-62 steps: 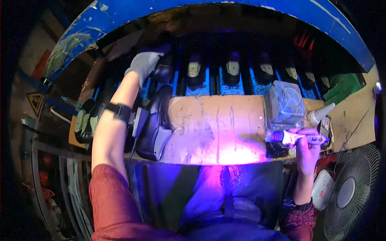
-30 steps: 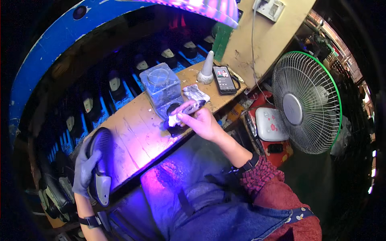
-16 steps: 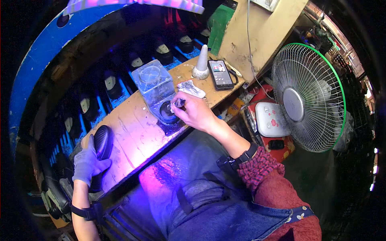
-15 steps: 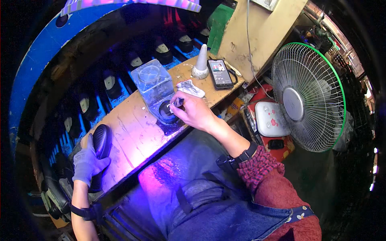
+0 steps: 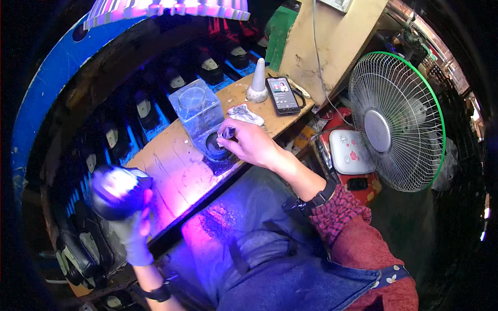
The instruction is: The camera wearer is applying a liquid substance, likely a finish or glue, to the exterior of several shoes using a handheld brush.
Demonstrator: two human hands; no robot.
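My left hand [image 5: 134, 230], in a pale grey glove, holds up a black shoe [image 5: 111, 192] over the left end of the bench. Motion and glare blur both, and the shoe's front cannot be made out. My bare right hand [image 5: 253, 142] is closed in a pinch round a short dark-handled tool [image 5: 229, 132], whose lower end is hidden. It is at the round opening of a clear plastic container [image 5: 199, 106], where the inside looks dark. A crumpled whitish cloth [image 5: 245, 114] lies just beyond my right hand.
On the wooden bench [image 5: 161, 160], a grey cone [image 5: 257, 85] and a lit phone [image 5: 283, 96] stand beyond the container. A rack of dark shoes [image 5: 210, 65] runs along the far side. A fan [image 5: 394, 122] is at right; a bright lamp [image 5: 166, 9] hangs overhead.
My left hand has lifted the shoe off the bench and turned it over, so its patterned sole no longer shows. The right hand has barely moved at the container.
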